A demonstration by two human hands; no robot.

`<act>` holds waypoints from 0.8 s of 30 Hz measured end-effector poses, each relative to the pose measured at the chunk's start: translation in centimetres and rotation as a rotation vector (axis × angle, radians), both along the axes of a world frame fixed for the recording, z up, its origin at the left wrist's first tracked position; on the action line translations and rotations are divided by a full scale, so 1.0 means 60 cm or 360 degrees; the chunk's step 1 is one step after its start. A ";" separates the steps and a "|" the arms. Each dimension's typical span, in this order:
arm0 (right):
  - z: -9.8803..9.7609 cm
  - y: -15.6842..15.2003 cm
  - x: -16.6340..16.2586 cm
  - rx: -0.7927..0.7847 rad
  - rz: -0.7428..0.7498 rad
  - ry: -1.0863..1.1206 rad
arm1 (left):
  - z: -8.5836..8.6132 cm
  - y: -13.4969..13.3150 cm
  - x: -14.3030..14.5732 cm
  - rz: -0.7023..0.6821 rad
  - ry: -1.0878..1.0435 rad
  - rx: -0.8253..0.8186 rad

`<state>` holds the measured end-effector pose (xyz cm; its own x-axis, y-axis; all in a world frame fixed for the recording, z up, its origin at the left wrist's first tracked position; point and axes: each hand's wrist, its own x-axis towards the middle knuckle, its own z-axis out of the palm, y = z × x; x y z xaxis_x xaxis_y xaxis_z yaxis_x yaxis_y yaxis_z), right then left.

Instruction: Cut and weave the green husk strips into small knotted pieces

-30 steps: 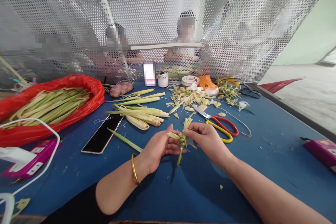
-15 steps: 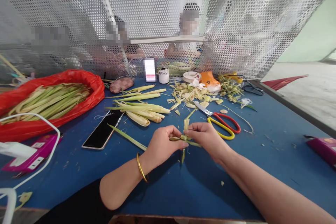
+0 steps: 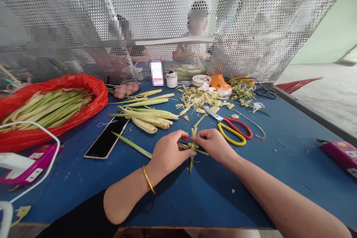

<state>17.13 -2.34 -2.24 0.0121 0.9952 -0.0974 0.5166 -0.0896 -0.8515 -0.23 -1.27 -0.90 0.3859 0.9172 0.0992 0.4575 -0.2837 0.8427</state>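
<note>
A small cross-shaped piece of knotted green leaf strips (image 3: 192, 148) is held above the blue table. My left hand (image 3: 170, 151) curls around its left side, thumb against it and index finger raised slightly away. My right hand (image 3: 212, 144) pinches the pale upper strip between thumb and fingers. Thin thread ends show by the knot. Right of my hands lie scissors (image 3: 232, 131) with red and yellow handles, blades partly apart. One loose leaf strip (image 3: 134, 145) lies left of my left hand, and a bundle of pale husk-like leaves (image 3: 150, 119) lies beyond it.
A red bag (image 3: 103, 95) of long leaves stands left, near a phone (image 3: 107, 139) and a purple power strip (image 3: 36, 163) with a white cable. Leaf scraps (image 3: 198, 98), a tape roll (image 3: 201, 80) and a thread spool (image 3: 171, 79) lie at the back. People sit behind the perforated screen (image 3: 167, 7).
My left index finger has lifted a little away from the leaf piece. My right fingers have shifted slightly on the upper strip. The whole view has shifted slightly.
</note>
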 end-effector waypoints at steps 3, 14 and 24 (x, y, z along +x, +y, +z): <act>-0.006 0.003 0.002 0.0016 0.0044 -0.0081 | 0.014 0.002 -0.007 -0.0219 0.0134 0.0575; 0.004 -0.002 -0.008 -0.0012 0.0060 -0.0312 | 0.012 0.018 -0.003 -0.0926 0.0563 0.0808; 0.010 -0.004 -0.011 -0.0031 0.0077 -0.0432 | -0.002 0.026 -0.004 -0.0268 -0.0203 -0.0104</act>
<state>16.45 -2.57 -1.64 -0.0073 0.9932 -0.1162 0.7298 -0.0741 -0.6796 -0.45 0.27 -1.01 0.5223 0.8469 0.0998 0.2968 -0.2902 0.9098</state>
